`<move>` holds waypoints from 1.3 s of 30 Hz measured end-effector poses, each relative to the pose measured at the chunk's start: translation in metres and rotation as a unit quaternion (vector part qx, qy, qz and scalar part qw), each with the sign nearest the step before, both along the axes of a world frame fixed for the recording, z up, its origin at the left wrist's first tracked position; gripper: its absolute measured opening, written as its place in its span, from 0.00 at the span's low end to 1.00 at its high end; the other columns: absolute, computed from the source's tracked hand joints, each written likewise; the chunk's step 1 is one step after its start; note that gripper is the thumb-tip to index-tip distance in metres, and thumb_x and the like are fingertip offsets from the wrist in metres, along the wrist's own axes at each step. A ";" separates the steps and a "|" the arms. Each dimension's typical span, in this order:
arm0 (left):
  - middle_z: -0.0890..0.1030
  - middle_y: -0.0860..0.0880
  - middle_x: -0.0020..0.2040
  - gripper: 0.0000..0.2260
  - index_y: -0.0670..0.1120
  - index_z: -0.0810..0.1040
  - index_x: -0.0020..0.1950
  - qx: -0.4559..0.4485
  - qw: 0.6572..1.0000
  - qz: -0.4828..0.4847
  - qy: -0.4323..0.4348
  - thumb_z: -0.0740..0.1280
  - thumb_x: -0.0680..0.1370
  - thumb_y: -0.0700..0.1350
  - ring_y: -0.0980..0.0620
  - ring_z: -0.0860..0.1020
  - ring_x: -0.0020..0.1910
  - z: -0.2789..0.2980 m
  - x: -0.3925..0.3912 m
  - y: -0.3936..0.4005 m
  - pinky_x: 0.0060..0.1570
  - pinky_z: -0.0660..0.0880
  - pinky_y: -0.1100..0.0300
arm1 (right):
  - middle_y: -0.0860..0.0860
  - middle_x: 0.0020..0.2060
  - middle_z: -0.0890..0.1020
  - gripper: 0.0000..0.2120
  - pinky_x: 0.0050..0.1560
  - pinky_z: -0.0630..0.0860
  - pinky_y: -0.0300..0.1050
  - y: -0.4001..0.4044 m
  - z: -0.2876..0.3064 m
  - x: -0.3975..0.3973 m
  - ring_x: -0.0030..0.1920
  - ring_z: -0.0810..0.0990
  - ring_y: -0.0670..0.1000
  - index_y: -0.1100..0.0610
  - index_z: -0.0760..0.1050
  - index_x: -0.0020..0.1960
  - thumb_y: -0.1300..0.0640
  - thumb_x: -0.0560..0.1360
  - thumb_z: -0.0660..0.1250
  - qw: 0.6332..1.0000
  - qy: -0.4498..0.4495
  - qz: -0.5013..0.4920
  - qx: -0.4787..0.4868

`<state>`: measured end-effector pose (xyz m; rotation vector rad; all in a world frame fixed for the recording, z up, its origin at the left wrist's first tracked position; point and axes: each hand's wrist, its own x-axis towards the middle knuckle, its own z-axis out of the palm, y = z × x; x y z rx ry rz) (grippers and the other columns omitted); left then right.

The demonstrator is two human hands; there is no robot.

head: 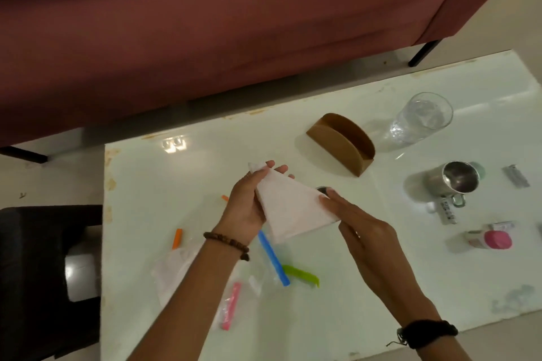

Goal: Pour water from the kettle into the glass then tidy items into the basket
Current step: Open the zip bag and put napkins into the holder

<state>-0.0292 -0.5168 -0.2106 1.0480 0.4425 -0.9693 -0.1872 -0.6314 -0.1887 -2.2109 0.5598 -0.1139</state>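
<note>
Head view is taken from above a white glass-topped table, and progress is judged from how things lie on it. No kettle and no basket can be made out, so the tidying is judged to be barely begun.

At the left, loose items are scattered near the table's front edge: an orange clip stick, a crumpled clear plastic bag, a pink clip stick, a blue sealing stick and a green clip. None has been gathered.

Further right, the left hand is curled around the upper corner of a white folded paper napkin, its fingertips wrapped over the far edge. The napkin is held above the table's middle, folded into a triangle; its long axis runs from upper left down to lower right, and its pointed corner is aimed away, toward the sofa. The right hand is laid flat, fingers pressed together, with the thumb tip pinching the napkin's right corner.

Beyond the hands, a brown curved napkin holder stands empty and upright. To the right, a clear drinking glass is seen holding water, so the pouring is judged done. A steel mug and a pink-capped small jar are left standing apart.
</note>
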 end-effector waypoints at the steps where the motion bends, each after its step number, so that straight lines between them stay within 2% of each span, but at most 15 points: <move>1: 0.82 0.47 0.47 0.05 0.46 0.77 0.48 0.049 0.997 -0.041 -0.036 0.62 0.78 0.42 0.50 0.80 0.44 -0.002 0.002 -0.009 0.40 0.77 0.58 | 0.37 0.63 0.73 0.24 0.57 0.68 0.25 -0.013 0.000 -0.003 0.58 0.76 0.39 0.50 0.74 0.65 0.71 0.74 0.61 0.999 0.000 -0.015 0.028; 2: 0.81 0.47 0.46 0.04 0.47 0.78 0.47 0.095 0.989 -0.081 -0.075 0.63 0.77 0.42 0.51 0.79 0.43 -0.003 0.003 -0.018 0.36 0.78 0.61 | 0.36 0.62 0.73 0.24 0.58 0.67 0.24 -0.025 -0.001 -0.007 0.59 0.75 0.39 0.49 0.74 0.65 0.70 0.75 0.61 0.999 0.004 -0.030 0.041; 6: 0.79 0.45 0.43 0.02 0.44 0.76 0.44 0.230 0.941 -0.143 -0.203 0.67 0.75 0.41 0.51 0.79 0.38 -0.004 0.014 -0.064 0.27 0.77 0.66 | 0.47 0.56 0.81 0.23 0.52 0.73 0.39 -0.071 -0.011 -0.011 0.52 0.80 0.48 0.46 0.75 0.63 0.68 0.75 0.62 0.997 0.027 -0.066 0.025; 9: 0.78 0.46 0.40 0.07 0.45 0.73 0.38 0.274 0.910 -0.144 -0.276 0.68 0.74 0.41 0.51 0.79 0.38 -0.006 0.030 -0.104 0.27 0.78 0.67 | 0.50 0.49 0.80 0.23 0.49 0.70 0.31 -0.101 -0.021 -0.003 0.48 0.76 0.40 0.43 0.74 0.62 0.67 0.76 0.62 0.995 0.016 -0.088 0.033; 11: 0.77 0.47 0.39 0.05 0.45 0.73 0.39 0.285 0.906 -0.138 -0.282 0.67 0.75 0.40 0.52 0.78 0.38 -0.008 0.040 -0.127 0.27 0.77 0.69 | 0.51 0.45 0.76 0.23 0.46 0.67 0.22 -0.114 -0.028 0.005 0.46 0.73 0.35 0.42 0.73 0.62 0.66 0.76 0.61 0.993 0.006 -0.111 0.048; 13: 0.77 0.46 0.40 0.03 0.44 0.73 0.42 0.293 0.911 -0.131 -0.259 0.66 0.75 0.38 0.52 0.78 0.37 -0.012 0.051 -0.147 0.27 0.78 0.67 | 0.52 0.44 0.76 0.20 0.45 0.66 0.20 -0.125 -0.036 0.013 0.43 0.74 0.38 0.47 0.76 0.62 0.66 0.76 0.62 0.988 -0.001 -0.142 0.061; 17: 0.77 0.45 0.39 0.02 0.42 0.74 0.44 0.349 0.881 -0.181 -0.264 0.66 0.74 0.38 0.53 0.75 0.31 -0.023 0.070 -0.172 0.25 0.74 0.68 | 0.52 0.46 0.80 0.13 0.44 0.70 0.31 -0.133 -0.050 0.028 0.43 0.78 0.48 0.57 0.80 0.57 0.67 0.76 0.63 0.979 -0.017 -0.190 0.071; 19: 0.75 0.45 0.34 0.01 0.41 0.74 0.44 0.375 0.858 -0.209 -0.283 0.66 0.74 0.38 0.54 0.71 0.27 -0.029 0.074 -0.179 0.21 0.69 0.69 | 0.50 0.45 0.77 0.11 0.41 0.69 0.30 -0.135 -0.057 0.032 0.41 0.77 0.46 0.57 0.81 0.53 0.66 0.75 0.64 0.975 -0.010 -0.213 0.057; 21: 0.74 0.46 0.32 0.01 0.40 0.75 0.44 0.393 0.842 -0.223 -0.295 0.65 0.74 0.38 0.53 0.70 0.27 -0.035 0.076 -0.183 0.23 0.68 0.67 | 0.49 0.43 0.75 0.08 0.40 0.70 0.31 -0.134 -0.064 0.035 0.38 0.75 0.44 0.58 0.80 0.50 0.65 0.75 0.64 0.971 -0.003 -0.230 0.055; 25: 0.75 0.43 0.40 0.07 0.36 0.78 0.48 0.439 0.807 -0.230 -0.320 0.66 0.74 0.39 0.46 0.72 0.40 -0.048 0.075 -0.186 0.39 0.71 0.58 | 0.49 0.39 0.79 0.05 0.38 0.71 0.34 -0.133 -0.078 0.038 0.40 0.78 0.47 0.55 0.75 0.44 0.63 0.74 0.66 0.965 0.008 -0.244 0.098; 27: 0.76 0.40 0.42 0.08 0.37 0.78 0.48 0.446 0.815 -0.207 -0.307 0.67 0.74 0.42 0.40 0.75 0.46 -0.052 0.074 -0.187 0.44 0.72 0.55 | 0.48 0.38 0.80 0.03 0.36 0.71 0.34 -0.134 -0.085 0.040 0.39 0.78 0.47 0.56 0.74 0.44 0.62 0.74 0.66 0.962 0.017 -0.247 0.111; 29: 0.79 0.35 0.49 0.11 0.36 0.77 0.51 0.433 0.851 -0.145 -0.261 0.67 0.75 0.44 0.36 0.77 0.54 -0.057 0.072 -0.188 0.50 0.75 0.48 | 0.47 0.36 0.79 0.03 0.36 0.73 0.37 -0.136 -0.091 0.043 0.38 0.78 0.48 0.57 0.74 0.43 0.63 0.74 0.66 0.959 0.018 -0.253 0.128; 33: 0.77 0.36 0.50 0.07 0.41 0.74 0.47 0.413 0.889 -0.022 -0.198 0.63 0.77 0.45 0.46 0.75 0.38 -0.063 0.056 -0.186 0.42 0.77 0.52 | 0.49 0.39 0.81 0.03 0.41 0.76 0.43 -0.142 -0.096 0.043 0.40 0.79 0.49 0.57 0.74 0.44 0.63 0.75 0.65 0.967 0.030 -0.223 0.124; 36: 0.76 0.39 0.54 0.08 0.42 0.71 0.56 0.407 0.892 0.059 -0.186 0.60 0.78 0.42 0.43 0.77 0.47 -0.068 0.033 -0.184 0.52 0.78 0.47 | 0.48 0.48 0.77 0.07 0.40 0.75 0.43 -0.149 -0.098 0.040 0.41 0.76 0.44 0.55 0.73 0.50 0.59 0.73 0.69 0.976 0.036 -0.187 0.102; 39: 0.73 0.46 0.46 0.06 0.45 0.67 0.54 0.340 0.917 0.107 -0.177 0.60 0.78 0.40 0.48 0.75 0.41 -0.064 0.005 -0.185 0.37 0.76 0.58 | 0.46 0.57 0.73 0.18 0.46 0.70 0.38 -0.157 -0.097 0.042 0.53 0.75 0.46 0.53 0.69 0.62 0.59 0.74 0.67 0.985 0.037 -0.141 0.096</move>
